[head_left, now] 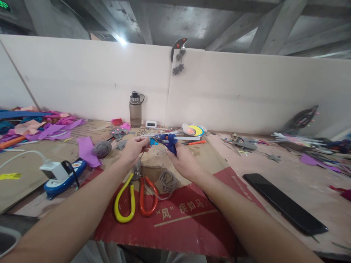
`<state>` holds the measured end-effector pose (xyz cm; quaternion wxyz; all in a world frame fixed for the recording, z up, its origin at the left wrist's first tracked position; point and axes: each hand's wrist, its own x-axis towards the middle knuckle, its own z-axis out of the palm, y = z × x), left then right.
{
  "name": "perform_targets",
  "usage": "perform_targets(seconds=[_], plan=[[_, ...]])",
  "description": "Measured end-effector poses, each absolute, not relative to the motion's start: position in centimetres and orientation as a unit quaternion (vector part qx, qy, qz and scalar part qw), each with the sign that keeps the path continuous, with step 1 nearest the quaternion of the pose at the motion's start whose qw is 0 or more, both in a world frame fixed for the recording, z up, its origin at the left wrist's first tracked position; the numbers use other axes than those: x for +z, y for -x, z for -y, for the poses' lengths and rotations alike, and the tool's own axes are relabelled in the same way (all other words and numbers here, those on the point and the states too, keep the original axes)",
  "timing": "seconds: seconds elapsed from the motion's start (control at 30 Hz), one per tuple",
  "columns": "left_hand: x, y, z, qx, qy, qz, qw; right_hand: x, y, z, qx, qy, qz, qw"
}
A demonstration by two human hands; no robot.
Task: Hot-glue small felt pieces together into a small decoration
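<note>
My right hand (185, 160) is wrapped round a blue hot glue gun (171, 145), with a white glue stick (189, 138) sticking out of its back to the right. Close to the gun's nozzle, the fingers of my left hand (136, 149) are pinched together. A small bright blue piece (154, 141) shows between that hand and the nozzle; I cannot make out exactly what the fingers hold. Below both hands lie scissors (136, 197) with one yellow and one red handle, and a loose coil of grey yarn (168, 181) beside them.
A red and brown cardboard sheet (192, 230) covers the middle. On the left are a blue power strip (65, 179), a grey yarn ball (102, 149) and purple fabric scraps (88, 150). A water bottle (135, 111) stands behind. A black phone (283, 202) lies at right.
</note>
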<state>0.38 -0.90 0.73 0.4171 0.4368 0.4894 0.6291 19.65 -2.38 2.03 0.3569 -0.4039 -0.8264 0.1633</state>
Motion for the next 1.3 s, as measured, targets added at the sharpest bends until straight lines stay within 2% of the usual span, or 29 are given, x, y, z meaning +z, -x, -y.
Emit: perform_targets(seconds=[0.57, 0.9, 1.03, 1.2, 1.3], plan=[[0.2, -0.2, 0.6, 0.605, -0.462, -0.495, 0.419, 1.8, -19.6, 2.5, 0.167, 0.391, 0.827, 0.367], [0.3, 0.3, 0.2, 0.644, -0.408, -0.483, 0.431, 1.5, -19.7, 1.7, 0.205, 0.386, 0.800, 0.411], [0.2, 0.4, 0.1, 0.658, -0.410, -0.502, 0.383, 1.3, -19.8, 1.2, 0.279, 0.404, 0.758, 0.429], [-0.1, 0.6, -0.1, 0.668, -0.440, -0.534, 0.275, 0.7, -20.3, -0.6, 0.490, 0.380, 0.634, 0.461], [-0.1, 0.7, -0.1, 0.664, -0.469, -0.539, 0.221, 0.4, -20.9, -1.7, 0.542, 0.399, 0.573, 0.468]])
